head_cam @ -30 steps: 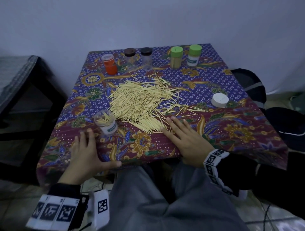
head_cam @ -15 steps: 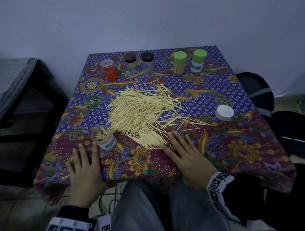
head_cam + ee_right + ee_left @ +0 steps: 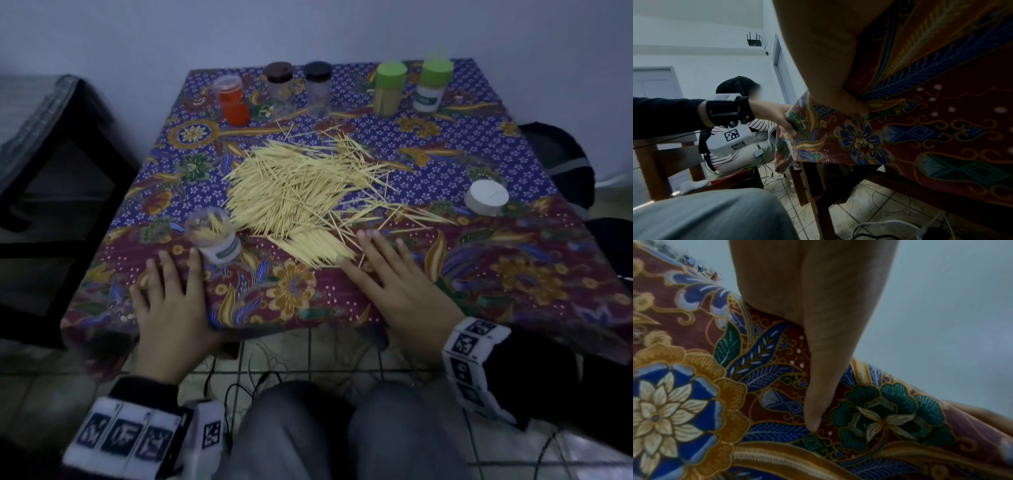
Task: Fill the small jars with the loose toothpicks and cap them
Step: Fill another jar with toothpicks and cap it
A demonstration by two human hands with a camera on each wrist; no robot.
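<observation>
Resting flat on the floral batik tablecloth (image 3: 479, 274), both hands lie with fingers straight and spread, holding nothing. The left hand (image 3: 171, 301) sits at the cloth's near edge, its fingertips just beside a small clear open jar with a white label (image 3: 214, 236) that stands partly filled with toothpicks. Just right of that jar spreads the big loose pile of pale wooden toothpicks (image 3: 301, 192), filling the middle of the cloth. The right hand (image 3: 394, 284) lies at the near side of the pile, its fingertips touching the closest sticks. A round white plastic cap (image 3: 486, 197) sits well to the right of the pile, apart from everything else. Beyond the pile, along the far edge, stand an orange jar with a clear lid (image 3: 233, 101), a clear jar with a brown lid (image 3: 279, 87), a clear jar with a black lid (image 3: 318, 85) and two green-capped jars (image 3: 390, 87), the right one white-labelled. From the left wrist, the thumb (image 3: 818, 386) presses straight down onto the cloth.
</observation>
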